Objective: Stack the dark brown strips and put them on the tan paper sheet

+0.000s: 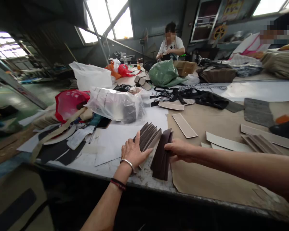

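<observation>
Near the table's front edge, my left hand (135, 152) is wrapped round a stack of brown strips (148, 136) standing on edge, its thumb stretched along the near side. Just to the right, my right hand (179, 149) pinches a smaller bundle of dark brown strips (162, 157), tilted with its lower end near the tabletop. The two bundles sit close together, and I cannot tell whether they touch. A single pale-bordered strip (185, 125) lies flat beyond my right hand. The right fingertips are partly hidden behind the bundle.
Clear plastic bags (118, 104) and a red bag (71, 104) lie at the left. Black straps (199, 98) and a green sack (163, 73) are farther back. Pale strips (227, 141) and brown strips (262, 143) lie at the right. A person (170, 46) sits across the table.
</observation>
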Action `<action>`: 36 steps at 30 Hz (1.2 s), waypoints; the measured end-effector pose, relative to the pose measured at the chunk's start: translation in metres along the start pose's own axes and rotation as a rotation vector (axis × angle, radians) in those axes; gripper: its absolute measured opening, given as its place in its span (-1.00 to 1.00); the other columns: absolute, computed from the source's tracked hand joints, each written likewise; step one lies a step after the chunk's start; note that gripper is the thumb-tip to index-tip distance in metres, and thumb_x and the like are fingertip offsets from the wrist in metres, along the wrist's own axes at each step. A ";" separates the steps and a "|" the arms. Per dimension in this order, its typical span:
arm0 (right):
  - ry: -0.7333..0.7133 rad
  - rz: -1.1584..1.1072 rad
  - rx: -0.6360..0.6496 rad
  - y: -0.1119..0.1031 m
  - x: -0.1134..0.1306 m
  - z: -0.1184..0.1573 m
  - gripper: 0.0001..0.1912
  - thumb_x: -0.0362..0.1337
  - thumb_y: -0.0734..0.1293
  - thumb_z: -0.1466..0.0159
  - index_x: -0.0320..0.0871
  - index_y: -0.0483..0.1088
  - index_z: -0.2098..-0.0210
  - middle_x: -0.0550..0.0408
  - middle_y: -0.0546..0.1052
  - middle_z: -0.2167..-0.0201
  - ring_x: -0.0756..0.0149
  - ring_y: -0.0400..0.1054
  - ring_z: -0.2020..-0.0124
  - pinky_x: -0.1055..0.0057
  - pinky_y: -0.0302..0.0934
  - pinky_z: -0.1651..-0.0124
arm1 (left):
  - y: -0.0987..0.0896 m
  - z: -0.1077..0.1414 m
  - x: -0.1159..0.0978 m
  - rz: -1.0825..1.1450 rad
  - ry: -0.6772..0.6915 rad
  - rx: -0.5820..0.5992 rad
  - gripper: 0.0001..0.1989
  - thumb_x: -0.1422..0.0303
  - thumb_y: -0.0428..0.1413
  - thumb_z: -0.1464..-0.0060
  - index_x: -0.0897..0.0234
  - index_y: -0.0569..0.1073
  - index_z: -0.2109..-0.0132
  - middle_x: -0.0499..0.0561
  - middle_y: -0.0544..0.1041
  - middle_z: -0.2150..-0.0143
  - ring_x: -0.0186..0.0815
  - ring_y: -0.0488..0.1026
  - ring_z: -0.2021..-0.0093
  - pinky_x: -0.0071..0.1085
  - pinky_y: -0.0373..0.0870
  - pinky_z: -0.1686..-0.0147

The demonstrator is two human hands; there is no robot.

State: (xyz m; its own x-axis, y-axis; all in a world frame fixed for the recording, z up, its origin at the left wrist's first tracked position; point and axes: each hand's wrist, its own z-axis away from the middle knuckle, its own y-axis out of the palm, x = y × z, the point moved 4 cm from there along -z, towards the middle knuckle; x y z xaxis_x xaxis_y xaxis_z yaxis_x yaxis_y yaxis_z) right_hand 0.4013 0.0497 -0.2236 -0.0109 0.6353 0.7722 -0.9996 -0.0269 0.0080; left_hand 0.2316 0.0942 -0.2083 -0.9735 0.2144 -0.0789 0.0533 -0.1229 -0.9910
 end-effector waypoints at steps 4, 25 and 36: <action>-0.023 -0.248 0.100 0.041 -0.009 -0.008 -0.77 -0.34 0.16 -0.32 -0.30 0.34 0.39 -0.01 0.47 0.49 0.37 0.39 0.50 0.42 0.36 0.34 | -0.002 0.000 0.001 0.051 0.022 0.095 -0.03 -0.27 -0.23 0.11 0.20 -0.21 -0.31 0.27 0.28 -0.05 0.03 0.24 -0.09 -0.11 0.13 -0.03; -0.708 0.099 0.014 -0.006 0.047 -0.102 -0.41 0.15 0.14 -0.22 -0.15 0.36 0.00 0.04 0.36 -0.07 0.17 0.17 -0.12 0.24 0.03 -0.18 | 0.000 0.010 -0.007 0.053 0.030 0.048 0.01 0.09 0.08 0.26 0.19 -0.19 -0.31 0.18 0.25 -0.05 -0.01 0.21 -0.07 -0.14 0.12 -0.06; -0.635 0.268 0.028 -0.009 0.045 -0.123 -0.43 0.11 0.27 -0.09 -0.17 0.30 0.06 -0.10 0.44 0.13 0.08 0.34 0.16 0.29 0.26 0.23 | -0.002 0.015 0.000 0.239 -0.003 -0.010 0.20 -0.09 0.18 0.42 0.06 -0.25 -0.31 0.23 0.24 -0.10 0.14 0.24 -0.04 0.09 0.11 -0.04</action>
